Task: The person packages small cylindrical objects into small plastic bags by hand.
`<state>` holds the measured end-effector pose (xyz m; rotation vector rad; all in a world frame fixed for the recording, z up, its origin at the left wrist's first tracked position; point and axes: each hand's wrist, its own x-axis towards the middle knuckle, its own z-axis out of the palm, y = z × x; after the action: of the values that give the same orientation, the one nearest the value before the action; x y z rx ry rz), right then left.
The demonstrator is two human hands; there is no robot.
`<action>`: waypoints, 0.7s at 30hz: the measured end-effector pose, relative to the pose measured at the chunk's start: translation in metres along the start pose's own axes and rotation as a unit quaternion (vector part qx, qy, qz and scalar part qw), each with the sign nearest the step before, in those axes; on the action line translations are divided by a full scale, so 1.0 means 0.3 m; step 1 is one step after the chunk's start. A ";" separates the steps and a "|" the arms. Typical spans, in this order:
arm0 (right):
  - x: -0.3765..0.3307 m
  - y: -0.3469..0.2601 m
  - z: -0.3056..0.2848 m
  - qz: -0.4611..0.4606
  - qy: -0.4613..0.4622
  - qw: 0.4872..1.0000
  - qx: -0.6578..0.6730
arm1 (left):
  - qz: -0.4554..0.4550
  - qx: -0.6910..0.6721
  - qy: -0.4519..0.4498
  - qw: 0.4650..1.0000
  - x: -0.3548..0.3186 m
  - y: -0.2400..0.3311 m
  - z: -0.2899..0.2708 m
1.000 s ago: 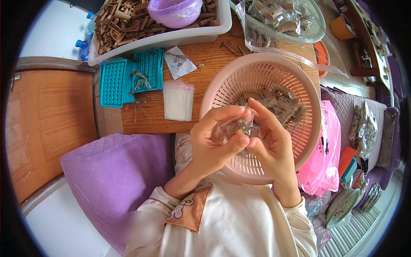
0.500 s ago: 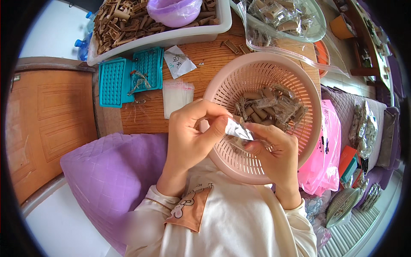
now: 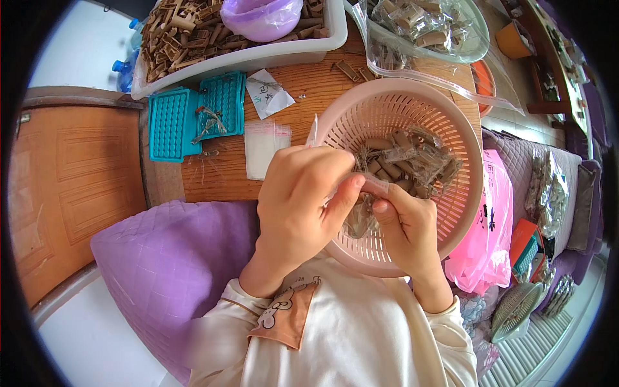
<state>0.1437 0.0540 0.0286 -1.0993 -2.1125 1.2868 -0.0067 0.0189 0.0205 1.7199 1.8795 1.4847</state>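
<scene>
Head view: both hands meet over the near left part of the pink basket, working at a small clear bag between them.

The left hand is turned back-up, its knuckles raised and its fingers curled under, so most of the fingertips are hidden. Its thumb reaches up and to the right, the tip pressed on the bag's upper edge — a pinch, with the index finger bent above it. The left forearm slants in from the lower left, the wrist bare above a cream sleeve.

The right hand stands more upright on a nearly straight wrist. Its index finger points left along the top of the bag, the thumb sits just below, and the two pinch the bag's edge; the other fingers are folded out of sight.

The bag hangs below the fingertips, above the basket's slotted wall, with something brownish inside — its shape cannot be told. A thin pale strip sticks up beyond the left knuckles; whether the fingers hold it cannot be told.

Beyond the hands, wrapped brown pieces lie heaped in the basket. Left of it, a stack of clear sleeves lies on the wooden table, near two teal trays.
</scene>
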 end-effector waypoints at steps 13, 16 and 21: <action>-0.014 -0.014 0.009 -0.180 0.072 0.965 -0.176 | -0.049 -0.134 0.000 0.990 0.026 -0.096 -0.008; -0.038 -0.015 -0.011 -0.134 0.107 0.977 -0.127 | -0.126 -0.221 0.235 0.938 0.057 -0.211 -0.055; -0.037 -0.020 -0.001 -0.076 0.104 0.988 -0.088 | 0.193 0.002 0.037 0.981 -0.042 -0.047 -0.024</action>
<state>0.1480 0.0437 0.0345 -1.0683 -2.1338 0.8892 -0.0169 0.0072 0.0077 2.1517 1.6455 1.6938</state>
